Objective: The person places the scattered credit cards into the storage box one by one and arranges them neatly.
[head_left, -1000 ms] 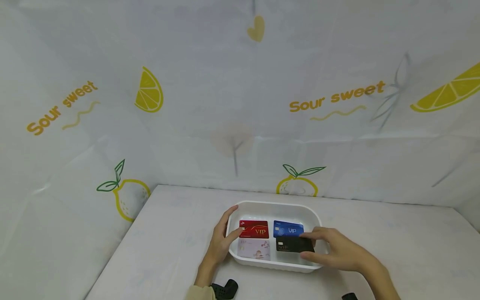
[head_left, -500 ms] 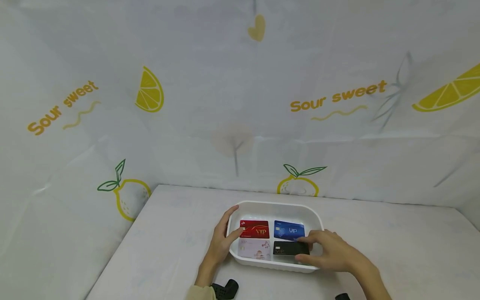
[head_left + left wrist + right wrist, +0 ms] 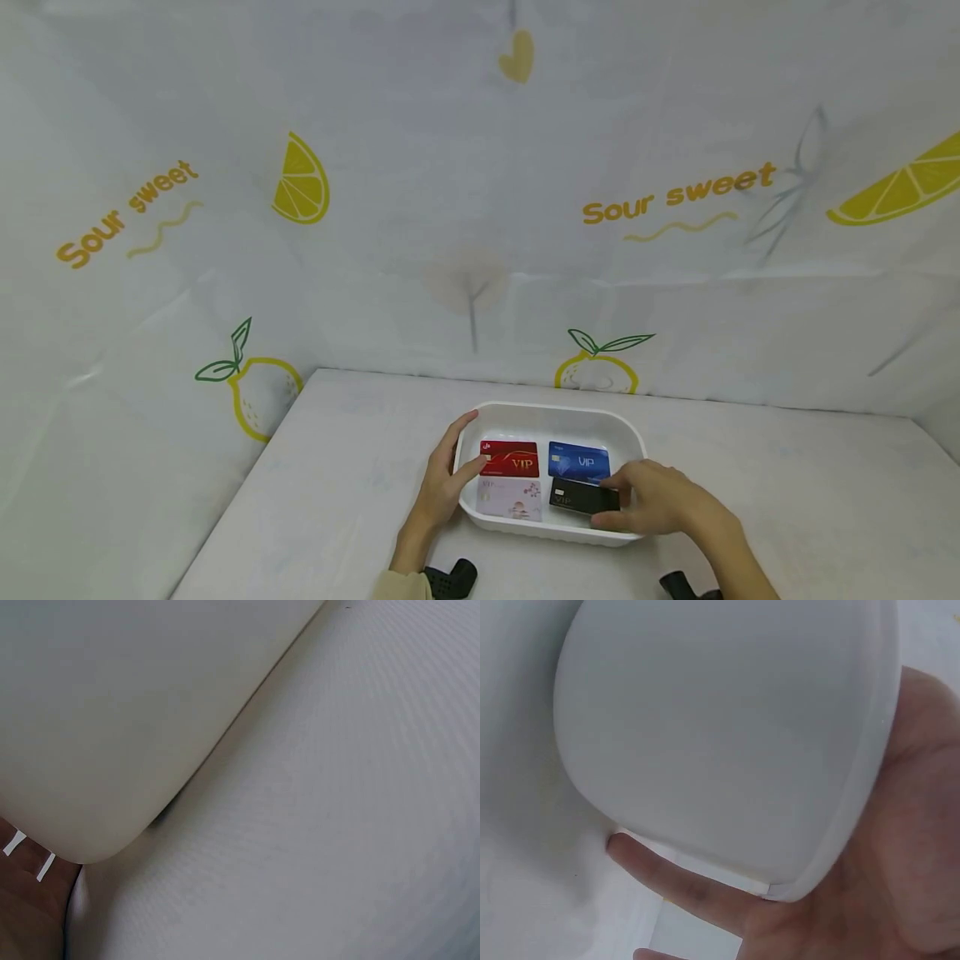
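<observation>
The right hand [image 3: 660, 504] pinches the black card [image 3: 583, 497] by its right end, thumb at the near edge and fingers [image 3: 626, 477] along the far edge, inside the white tray [image 3: 551, 412]. The card sits in the tray's near-right quarter, its left end tilted slightly. The left hand [image 3: 444, 479] rests open against the tray's left rim, fingers straight and thumb over the wall, near the red card [image 3: 510, 458].

In the tray's other 3 quarters lie the red card, the blue card [image 3: 577, 460] and a pale floral card [image 3: 508, 497]. The tray stands on the white worktop [image 3: 337, 483].

Risk, as I judge it: the thin, slick card could slip from the pinch, or its left end could nudge the floral card out of line.

Readable writing: "VIP" on each card; "Sour sweet" on the backdrop [image 3: 675, 193] behind the tray.
</observation>
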`<move>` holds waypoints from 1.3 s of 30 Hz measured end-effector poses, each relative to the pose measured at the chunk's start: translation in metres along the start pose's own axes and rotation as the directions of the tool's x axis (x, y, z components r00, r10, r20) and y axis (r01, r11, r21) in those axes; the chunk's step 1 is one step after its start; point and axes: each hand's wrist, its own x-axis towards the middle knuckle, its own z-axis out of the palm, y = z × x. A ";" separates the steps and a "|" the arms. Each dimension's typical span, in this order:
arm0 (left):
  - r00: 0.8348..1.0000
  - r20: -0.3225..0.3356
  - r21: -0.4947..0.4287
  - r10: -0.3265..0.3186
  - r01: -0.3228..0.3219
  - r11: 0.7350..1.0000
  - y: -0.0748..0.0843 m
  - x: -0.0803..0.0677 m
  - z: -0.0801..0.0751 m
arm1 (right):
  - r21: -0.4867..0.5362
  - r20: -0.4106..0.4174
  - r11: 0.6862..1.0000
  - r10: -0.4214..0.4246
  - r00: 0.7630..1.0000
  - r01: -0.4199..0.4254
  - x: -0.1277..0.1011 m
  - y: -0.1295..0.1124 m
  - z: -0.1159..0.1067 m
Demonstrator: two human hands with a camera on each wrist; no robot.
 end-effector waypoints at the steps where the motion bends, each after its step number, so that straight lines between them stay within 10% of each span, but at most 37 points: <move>1: 1.000 0.000 -0.001 0.000 0.000 1.000 0.000 0.000 0.000 | 0.007 0.003 1.000 0.007 1.000 -0.007 0.001 -0.001 0.000; 39: 1.000 0.006 0.010 -0.014 0.014 1.000 0.000 0.000 0.000 | -0.022 -0.147 0.997 0.072 0.986 -0.076 0.003 -0.007 0.013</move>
